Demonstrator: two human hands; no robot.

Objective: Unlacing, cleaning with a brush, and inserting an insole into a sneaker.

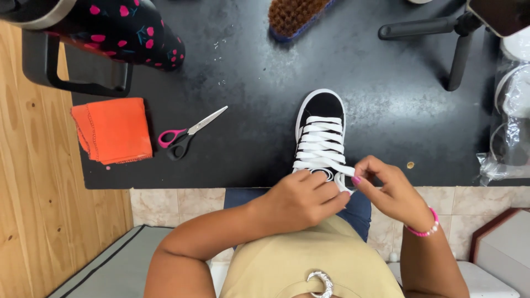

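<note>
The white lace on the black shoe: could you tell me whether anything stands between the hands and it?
Nothing visible does. The left hand and right hand are both already at the white lace near the shoe opening. The scissors and orange cloth lie well off to the left.

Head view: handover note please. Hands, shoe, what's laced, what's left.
Left hand rests at the heel end of the black sneaker, fingers curled by the top eyelets.
Right hand pinches the end of the white lace at the shoe's top right.
The sneaker stands on the black table, toe pointing away, near the front edge.
Done: lace crossed through all visible rows.
Left: no knot or bow visible; lace ends are loose.
Nearby: scissors, orange cloth, brush.
</note>
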